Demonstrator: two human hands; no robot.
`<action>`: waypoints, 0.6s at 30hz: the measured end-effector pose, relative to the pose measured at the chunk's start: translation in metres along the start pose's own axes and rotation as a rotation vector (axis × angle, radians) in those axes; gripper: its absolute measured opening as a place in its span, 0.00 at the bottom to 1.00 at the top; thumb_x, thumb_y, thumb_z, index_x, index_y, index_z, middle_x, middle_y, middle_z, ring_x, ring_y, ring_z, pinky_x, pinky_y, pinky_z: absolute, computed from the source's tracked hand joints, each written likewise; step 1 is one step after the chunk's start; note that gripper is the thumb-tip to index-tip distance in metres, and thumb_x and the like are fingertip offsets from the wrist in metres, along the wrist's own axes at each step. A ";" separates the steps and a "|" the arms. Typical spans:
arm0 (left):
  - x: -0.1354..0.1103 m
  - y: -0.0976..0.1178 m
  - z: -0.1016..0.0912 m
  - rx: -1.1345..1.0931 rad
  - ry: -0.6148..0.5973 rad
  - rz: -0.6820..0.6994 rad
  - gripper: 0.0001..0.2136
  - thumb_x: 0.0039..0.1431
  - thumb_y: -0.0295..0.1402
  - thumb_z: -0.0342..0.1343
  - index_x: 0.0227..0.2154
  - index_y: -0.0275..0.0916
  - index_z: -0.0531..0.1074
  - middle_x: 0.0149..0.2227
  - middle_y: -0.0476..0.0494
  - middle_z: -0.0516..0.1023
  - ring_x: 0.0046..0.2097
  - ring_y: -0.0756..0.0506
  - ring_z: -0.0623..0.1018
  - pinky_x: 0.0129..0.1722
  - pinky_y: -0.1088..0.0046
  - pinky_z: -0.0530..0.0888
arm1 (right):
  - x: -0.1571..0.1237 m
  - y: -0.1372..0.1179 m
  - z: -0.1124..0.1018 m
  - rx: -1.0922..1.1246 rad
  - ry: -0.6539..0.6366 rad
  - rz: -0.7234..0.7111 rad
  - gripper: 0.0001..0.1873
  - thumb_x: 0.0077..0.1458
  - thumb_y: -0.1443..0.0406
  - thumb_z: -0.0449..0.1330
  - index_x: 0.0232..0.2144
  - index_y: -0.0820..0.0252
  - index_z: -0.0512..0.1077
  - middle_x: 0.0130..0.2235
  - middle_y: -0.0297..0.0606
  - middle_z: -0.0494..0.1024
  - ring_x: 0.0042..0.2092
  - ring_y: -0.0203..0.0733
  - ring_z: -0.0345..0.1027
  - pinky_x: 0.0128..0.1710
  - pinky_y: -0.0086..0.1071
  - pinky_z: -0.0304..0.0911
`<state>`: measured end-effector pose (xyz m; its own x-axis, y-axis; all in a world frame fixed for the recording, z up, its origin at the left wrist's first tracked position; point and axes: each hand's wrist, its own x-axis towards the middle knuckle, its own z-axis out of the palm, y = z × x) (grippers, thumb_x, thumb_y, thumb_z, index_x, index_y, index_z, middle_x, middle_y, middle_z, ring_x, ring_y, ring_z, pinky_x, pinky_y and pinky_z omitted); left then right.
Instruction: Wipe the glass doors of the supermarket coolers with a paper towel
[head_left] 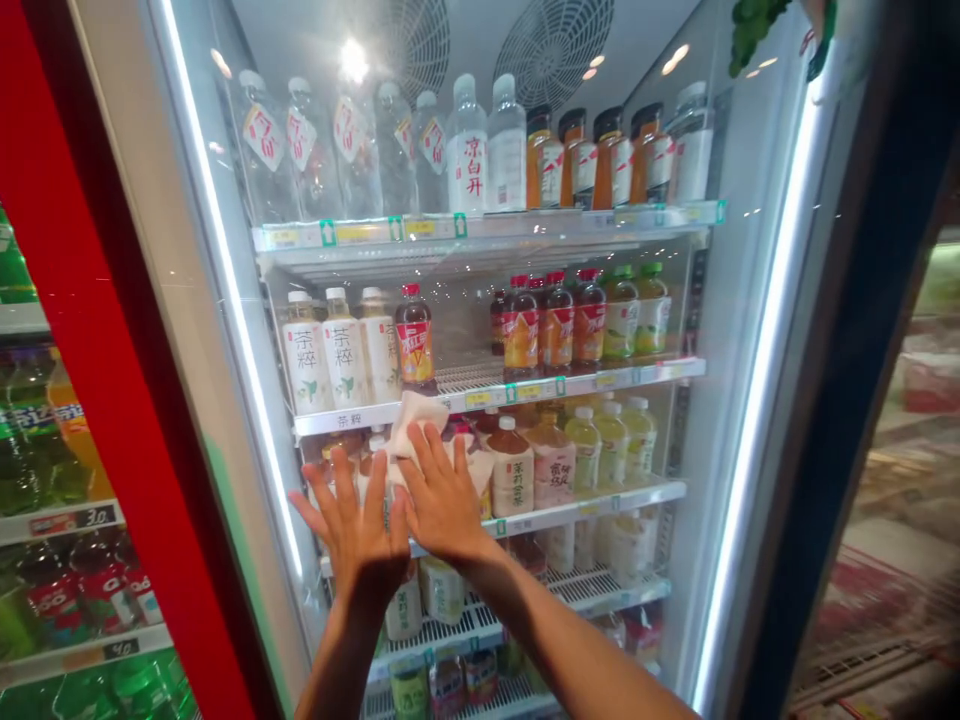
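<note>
Right hand is spread flat, palm-pinning the white cloth to the fridge's glass door so it can't slide down, and left hand lies open, empty, just beside it.

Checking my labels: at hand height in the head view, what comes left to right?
Red door frame → left hand → right hand → white-capped tea bottle → pale yellow bottles → lit door edge.
</note>
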<state>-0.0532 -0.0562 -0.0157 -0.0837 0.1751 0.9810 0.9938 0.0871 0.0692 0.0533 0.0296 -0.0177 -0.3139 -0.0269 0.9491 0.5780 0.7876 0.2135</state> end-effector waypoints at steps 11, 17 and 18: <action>0.037 0.119 0.056 -0.035 -0.064 0.165 0.36 0.65 0.36 0.56 0.71 0.55 0.47 0.76 0.47 0.32 0.75 0.31 0.32 0.69 0.32 0.32 | 0.002 0.163 -0.067 -0.020 -0.005 0.066 0.20 0.68 0.63 0.52 0.58 0.63 0.69 0.74 0.50 0.54 0.77 0.48 0.28 0.74 0.57 0.25; 0.016 0.210 0.096 -0.008 -0.087 0.215 0.34 0.66 0.37 0.56 0.71 0.54 0.48 0.76 0.46 0.38 0.76 0.37 0.36 0.73 0.41 0.34 | -0.092 0.240 -0.102 -0.023 0.003 0.001 0.20 0.68 0.64 0.52 0.59 0.63 0.67 0.76 0.47 0.45 0.77 0.48 0.29 0.75 0.52 0.24; 0.017 0.223 0.102 -0.007 -0.085 0.212 0.34 0.66 0.38 0.56 0.71 0.54 0.49 0.76 0.46 0.38 0.76 0.37 0.36 0.73 0.41 0.34 | -0.095 0.257 -0.108 -0.028 0.008 0.015 0.23 0.68 0.64 0.52 0.62 0.63 0.64 0.76 0.47 0.43 0.77 0.49 0.29 0.75 0.53 0.24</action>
<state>0.1597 0.0659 -0.0017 0.1219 0.2707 0.9549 0.9902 0.0324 -0.1356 0.3126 0.1679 -0.0278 -0.2986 -0.0204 0.9541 0.6032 0.7708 0.2053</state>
